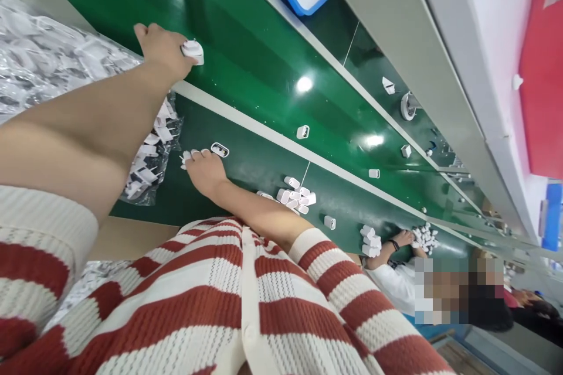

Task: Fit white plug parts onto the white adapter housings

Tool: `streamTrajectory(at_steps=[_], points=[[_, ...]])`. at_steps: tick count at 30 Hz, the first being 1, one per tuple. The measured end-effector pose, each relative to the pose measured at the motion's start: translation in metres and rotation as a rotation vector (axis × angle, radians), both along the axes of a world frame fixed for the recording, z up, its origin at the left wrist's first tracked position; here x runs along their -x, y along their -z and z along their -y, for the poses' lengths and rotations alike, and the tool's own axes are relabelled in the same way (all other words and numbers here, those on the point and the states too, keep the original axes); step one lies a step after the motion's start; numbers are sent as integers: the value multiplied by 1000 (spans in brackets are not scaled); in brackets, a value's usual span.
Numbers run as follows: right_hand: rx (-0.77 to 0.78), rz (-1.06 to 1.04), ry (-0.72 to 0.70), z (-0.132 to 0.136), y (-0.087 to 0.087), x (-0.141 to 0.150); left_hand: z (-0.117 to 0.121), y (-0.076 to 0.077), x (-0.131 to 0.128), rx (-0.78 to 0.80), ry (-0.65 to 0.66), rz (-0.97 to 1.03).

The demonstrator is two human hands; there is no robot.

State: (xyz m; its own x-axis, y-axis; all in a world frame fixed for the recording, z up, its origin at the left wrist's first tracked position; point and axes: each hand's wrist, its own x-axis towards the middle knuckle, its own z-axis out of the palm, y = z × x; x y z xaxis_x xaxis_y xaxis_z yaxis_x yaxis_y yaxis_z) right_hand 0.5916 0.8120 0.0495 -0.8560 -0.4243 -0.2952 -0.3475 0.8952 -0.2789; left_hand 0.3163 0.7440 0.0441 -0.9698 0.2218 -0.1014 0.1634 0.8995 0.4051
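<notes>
My left hand reaches over the bright green belt, its fingers and thumb closed on a white plug charger with a small metal pin showing on top. Nearer my body, my right hand is low over the dark green bench with its fingers curled round a white plug piece, mostly hidden, with a thin pin poking out. Just beyond those fingers lies an open white charger shell, its oval opening facing up with metal parts inside.
A clear plastic bag of white plug parts fills the left side. White shells are heaped by my right forearm, and single shells sit on the belt. A blue tray stands beyond. At right, a co-worker's hand touches small white parts.
</notes>
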Motion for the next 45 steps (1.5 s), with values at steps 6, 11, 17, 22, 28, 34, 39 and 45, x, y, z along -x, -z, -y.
streamTrajectory(at_steps=[6, 11, 17, 22, 28, 34, 39, 45], points=[[70, 114, 82, -1, -2, -12, 19, 1, 6, -3, -14, 58], [144, 158, 114, -25, 0, -26, 25, -11, 0, -97, -49, 80], [148, 196, 36, -71, 3, -55, 14, -38, -66, -825, 35, 368], [524, -108, 565, -104, -33, -69, 10, -55, -156, -1112, 38, 677], [1054, -366, 608, -120, -96, -52, 7, -93, -232, -1046, 321, 624], [972, -641, 473, -108, -155, -78, 12, -148, -271, -1007, 440, 366], [1002, -728, 542, -101, -155, -101, 14, -156, -299, -889, 513, 335], [1027, -367, 839, -114, -72, -76, -8, -87, -253, -806, 425, 587]])
